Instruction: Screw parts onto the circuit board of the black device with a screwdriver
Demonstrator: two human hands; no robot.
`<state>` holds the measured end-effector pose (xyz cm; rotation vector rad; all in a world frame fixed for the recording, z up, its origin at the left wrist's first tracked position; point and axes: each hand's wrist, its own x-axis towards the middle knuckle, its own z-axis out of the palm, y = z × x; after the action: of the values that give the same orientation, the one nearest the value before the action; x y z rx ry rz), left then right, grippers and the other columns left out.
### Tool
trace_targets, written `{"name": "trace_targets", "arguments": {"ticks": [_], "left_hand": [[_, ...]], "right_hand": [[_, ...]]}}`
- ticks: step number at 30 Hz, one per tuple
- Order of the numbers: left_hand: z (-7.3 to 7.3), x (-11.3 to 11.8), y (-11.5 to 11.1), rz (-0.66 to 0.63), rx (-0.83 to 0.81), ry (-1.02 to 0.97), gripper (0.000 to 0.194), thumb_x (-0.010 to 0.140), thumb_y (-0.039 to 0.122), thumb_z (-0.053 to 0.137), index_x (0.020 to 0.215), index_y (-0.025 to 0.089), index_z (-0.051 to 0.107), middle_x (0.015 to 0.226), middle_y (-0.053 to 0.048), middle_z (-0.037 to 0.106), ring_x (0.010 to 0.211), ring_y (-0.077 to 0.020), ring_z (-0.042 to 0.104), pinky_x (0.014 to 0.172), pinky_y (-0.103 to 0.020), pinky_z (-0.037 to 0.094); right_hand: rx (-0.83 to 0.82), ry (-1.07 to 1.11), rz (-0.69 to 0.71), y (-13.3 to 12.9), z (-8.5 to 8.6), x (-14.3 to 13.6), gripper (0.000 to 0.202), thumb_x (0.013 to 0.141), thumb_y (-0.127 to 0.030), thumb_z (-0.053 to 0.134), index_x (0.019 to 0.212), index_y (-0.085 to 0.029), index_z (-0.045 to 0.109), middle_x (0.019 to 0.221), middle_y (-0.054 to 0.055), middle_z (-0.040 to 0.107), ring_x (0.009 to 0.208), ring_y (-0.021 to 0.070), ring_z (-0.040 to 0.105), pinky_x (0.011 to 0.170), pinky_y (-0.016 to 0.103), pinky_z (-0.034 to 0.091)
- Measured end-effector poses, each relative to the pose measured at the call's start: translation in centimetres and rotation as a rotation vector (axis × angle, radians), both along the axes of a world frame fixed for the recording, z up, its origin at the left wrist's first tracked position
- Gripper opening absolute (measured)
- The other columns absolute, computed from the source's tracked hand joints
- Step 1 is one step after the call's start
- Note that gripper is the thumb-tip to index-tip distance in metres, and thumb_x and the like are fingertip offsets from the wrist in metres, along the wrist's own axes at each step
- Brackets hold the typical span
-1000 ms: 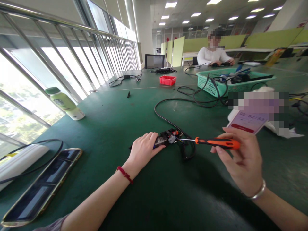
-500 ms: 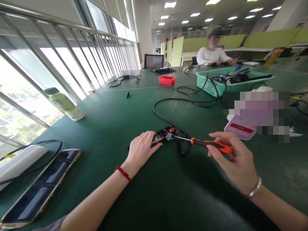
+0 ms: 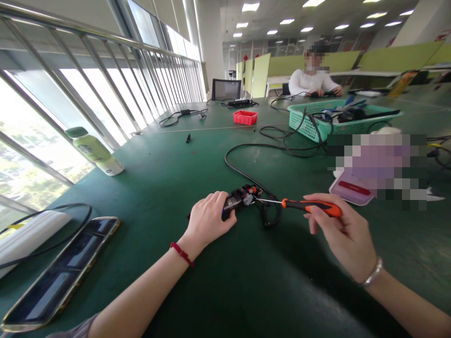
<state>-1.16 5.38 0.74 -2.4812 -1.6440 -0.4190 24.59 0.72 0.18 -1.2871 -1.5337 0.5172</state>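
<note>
My left hand [image 3: 208,213] is wrapped over a black handheld device [image 3: 243,196] with its inner parts exposed, holding it down on the green table [image 3: 169,164]. Small orange, grey and wire-like parts show at the device's right end. In my right hand [image 3: 347,234] is a screwdriver [image 3: 312,206] with an orange and black handle, gripped between thumb and fingers. Its thin shaft points left, and the tip meets the exposed end of the device. A black cable [image 3: 230,155] loops close by on the table; its join to the device is hard to make out.
A phone [image 3: 63,277] and a white object [image 3: 35,239] lie at the near left, a green bottle [image 3: 95,152] beyond. Further back are a red tray [image 3: 245,117] and a green basket [image 3: 306,126] of tools. A person [image 3: 312,80] sits across. Another phone [image 3: 352,188] lies right.
My right thumb and fingers have shifted along the screwdriver handle, with the thumb now lower. The left thumb has drawn in slightly. The device stays in place.
</note>
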Motion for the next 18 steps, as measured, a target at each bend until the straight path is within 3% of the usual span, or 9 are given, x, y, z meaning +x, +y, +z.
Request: {"name": "trace_targets", "arguments": {"ticks": [4,9,12,18], "left_hand": [[0.0,0.01,0.0,0.002,-0.004,-0.007,0.024,0.079,0.03,0.047,0.098,0.016,0.051,0.088,-0.004,0.062,0.075,-0.0177,0.059,0.063,-0.028,0.045],[0.05,-0.01,0.02,0.002,-0.017,-0.015,0.024,0.078,0.029,0.048,0.098,0.016,0.051,0.088,-0.004,0.062,0.075,-0.0173,0.059,0.063,-0.028,0.045],[0.07,-0.03,0.04,0.004,-0.024,-0.009,0.024,0.078,0.03,0.048,0.098,0.016,0.051,0.088,-0.004,0.062,0.076,-0.0175,0.059,0.063,-0.028,0.045],[-0.18,-0.07,0.12,0.006,-0.002,0.005,0.024,0.079,0.031,0.048,0.098,0.017,0.051,0.089,-0.004,0.063,0.076,-0.0182,0.06,0.063,-0.029,0.045]], "right_hand": [[-0.021,0.116,0.021,-0.09,0.1,0.02,0.025,0.09,-0.036,0.044,0.105,-0.023,0.059,0.059,-0.005,0.044,0.046,0.0082,0.044,0.055,0.028,0.051],[0.1,0.115,-0.015,-0.02,0.04,0.03,0.026,0.084,-0.026,0.054,0.11,-0.025,0.054,0.085,0.0,0.053,0.061,0.0107,0.056,0.059,0.028,0.052],[0.137,0.105,-0.017,-0.02,0.11,0.02,0.028,0.081,-0.022,0.056,0.109,-0.024,0.053,0.09,0.001,0.055,0.066,0.0126,0.059,0.061,0.029,0.052],[0.017,0.096,0.009,-0.31,0.32,-0.17,0.017,0.085,-0.025,0.052,0.101,-0.022,0.056,0.056,-0.005,0.048,0.047,0.0111,0.053,0.048,0.026,0.047]]}}
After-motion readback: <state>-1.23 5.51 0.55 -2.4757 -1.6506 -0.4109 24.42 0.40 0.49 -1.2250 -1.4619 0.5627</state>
